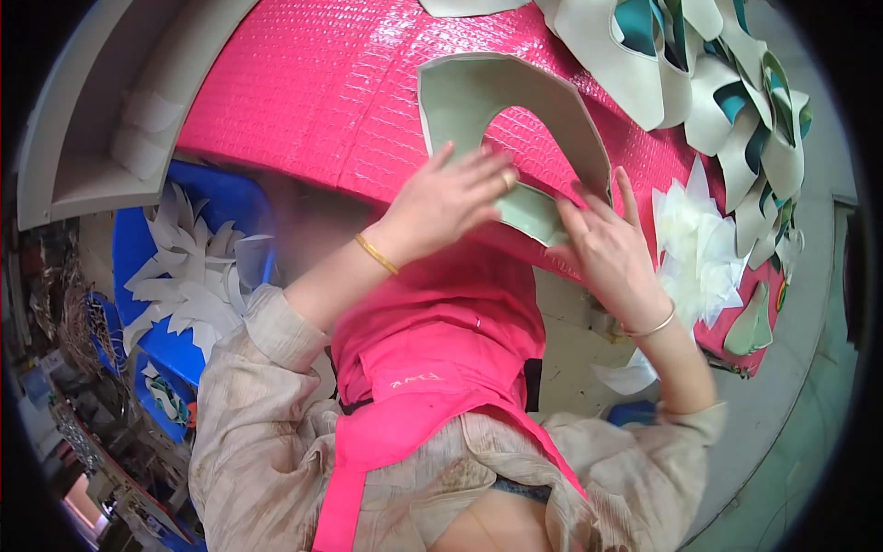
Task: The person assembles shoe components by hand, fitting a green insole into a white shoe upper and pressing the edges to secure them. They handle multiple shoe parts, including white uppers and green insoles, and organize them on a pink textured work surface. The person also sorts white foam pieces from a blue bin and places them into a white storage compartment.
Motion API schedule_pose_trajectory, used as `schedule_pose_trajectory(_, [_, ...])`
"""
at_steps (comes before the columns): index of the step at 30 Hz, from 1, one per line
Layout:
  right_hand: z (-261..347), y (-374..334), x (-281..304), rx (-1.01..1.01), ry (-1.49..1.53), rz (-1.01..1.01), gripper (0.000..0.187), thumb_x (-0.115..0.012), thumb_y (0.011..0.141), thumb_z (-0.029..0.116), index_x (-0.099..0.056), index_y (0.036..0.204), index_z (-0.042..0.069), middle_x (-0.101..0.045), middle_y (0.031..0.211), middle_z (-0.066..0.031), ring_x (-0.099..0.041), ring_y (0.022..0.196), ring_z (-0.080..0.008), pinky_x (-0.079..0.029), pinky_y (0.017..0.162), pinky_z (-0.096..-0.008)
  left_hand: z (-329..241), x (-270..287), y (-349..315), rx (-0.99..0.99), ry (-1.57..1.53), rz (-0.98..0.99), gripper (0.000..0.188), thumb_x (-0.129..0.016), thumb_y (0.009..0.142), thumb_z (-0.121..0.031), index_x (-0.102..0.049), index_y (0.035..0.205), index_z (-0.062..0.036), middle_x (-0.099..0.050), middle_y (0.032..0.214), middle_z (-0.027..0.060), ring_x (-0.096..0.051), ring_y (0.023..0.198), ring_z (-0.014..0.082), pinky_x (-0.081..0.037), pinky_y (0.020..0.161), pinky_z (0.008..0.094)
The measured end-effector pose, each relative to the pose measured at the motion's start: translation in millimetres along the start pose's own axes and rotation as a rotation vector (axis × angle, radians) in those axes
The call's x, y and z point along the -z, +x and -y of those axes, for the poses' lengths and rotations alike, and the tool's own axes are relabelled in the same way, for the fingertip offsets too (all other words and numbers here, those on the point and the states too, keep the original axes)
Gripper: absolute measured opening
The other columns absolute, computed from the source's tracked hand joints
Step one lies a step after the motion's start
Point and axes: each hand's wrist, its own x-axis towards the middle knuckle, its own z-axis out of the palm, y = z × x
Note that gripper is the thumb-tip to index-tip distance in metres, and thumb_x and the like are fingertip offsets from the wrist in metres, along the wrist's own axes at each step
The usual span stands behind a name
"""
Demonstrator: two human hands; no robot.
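So, two hands (446, 198) at one curved panel (501, 79)

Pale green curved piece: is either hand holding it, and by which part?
The right hand is at the lower right end of the piece; the left hand, blurred, is over its left side. Whether either grips cannot be told.

On the pink-covered table (303, 101) there lie one curved pale-green piece (469, 87), heaped pale pieces (736, 120) and white pointed sheets (694, 244).
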Motion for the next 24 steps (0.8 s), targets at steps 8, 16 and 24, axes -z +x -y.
schedule_pose_trajectory(8, [-3.6, -40.5, -15.3, 0.119, -0.526, 0.203, 0.021, -0.047, 0.069, 0.005, -0.055, 0.086, -0.004, -0.050, 0.066, -0.0077, -0.053, 0.072, -0.0172, -0.017, 0.111, -0.0393, 0.6, 5.7, -4.7, -0.025, -0.022, 0.042, 0.056, -0.060, 0.077, -0.034, -0.045, 0.125, -0.0109, -0.042, 0.132, 0.0071, -0.038, 0.122, 0.0258, -0.031, 0.100, 0.0461])
schedule_pose_trajectory(16, [21.3, -42.2, -27.5, -0.066, -0.519, 0.328, 0.038, -0.046, 0.072, 0.009, -0.053, 0.105, -0.009, -0.056, 0.095, -0.0223, -0.055, 0.089, -0.0195, -0.017, 0.108, -0.0499, -49.0, -28.1, 16.2, -0.168, -0.298, 0.042, 0.051, -0.060, 0.076, -0.033, -0.049, 0.119, -0.0075, -0.048, 0.125, 0.0070, -0.044, 0.117, 0.0219, -0.031, 0.100, 0.0424])
schedule_pose_trajectory(24, [7.3, -45.3, -30.0, -0.125, -0.271, 0.100, 0.017, -0.051, 0.067, 0.003, -0.056, 0.082, -0.003, -0.052, 0.068, -0.0083, -0.054, 0.070, -0.0176, -0.029, 0.100, -0.0510, 31.7, 34.3, -13.8, -0.046, 0.040, 0.139, 0.032, -0.052, 0.085, -0.021, -0.055, 0.116, -0.0139, -0.054, 0.122, 0.0002, -0.047, 0.116, 0.0179, -0.029, 0.101, 0.0424])
